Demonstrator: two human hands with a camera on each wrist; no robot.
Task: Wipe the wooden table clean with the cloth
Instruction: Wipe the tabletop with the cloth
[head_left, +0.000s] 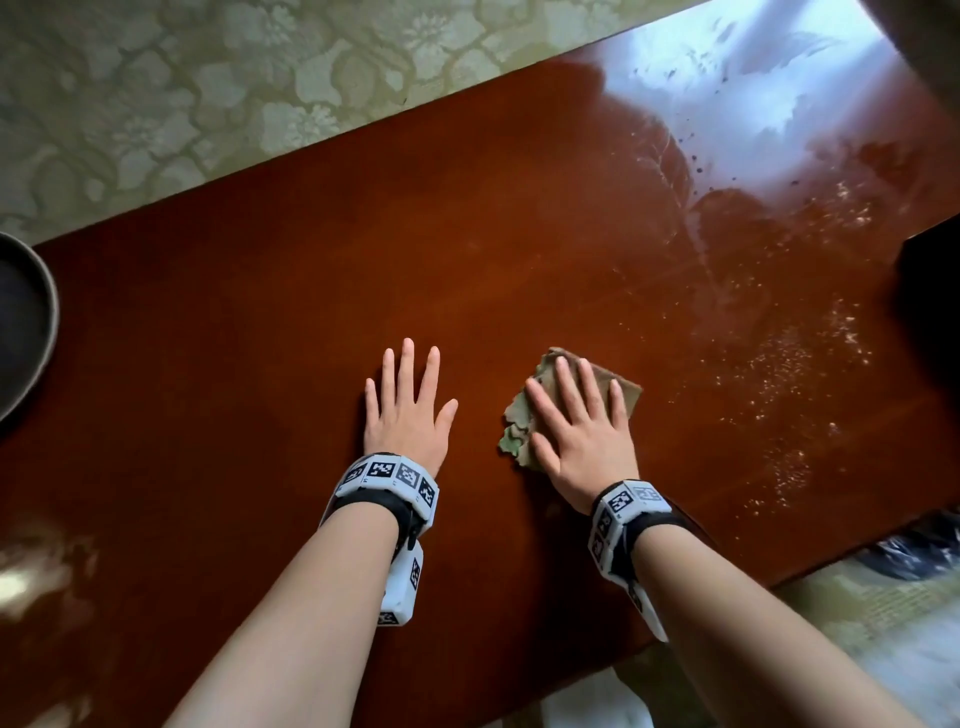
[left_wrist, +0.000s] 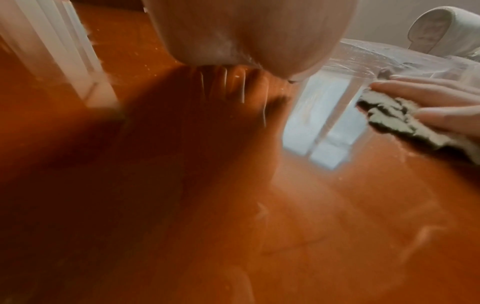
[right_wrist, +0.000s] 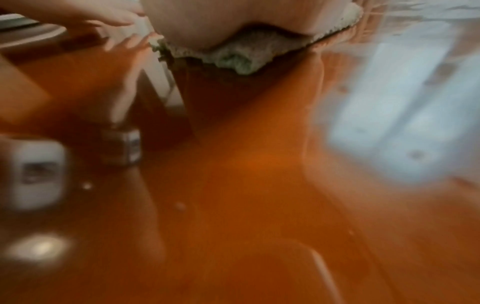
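**Wiping in progress, crumbs still to the right**

Bracing on the wooden table (head_left: 260, 322), left hand (head_left: 408, 415) lies flat, fingers spread, holding nothing. Right hand (head_left: 582, 431) presses the cloth (head_left: 519, 421) flat under straight fingers, mid-table. Next move probably: sweep right into the pale crumbs (head_left: 789, 364).
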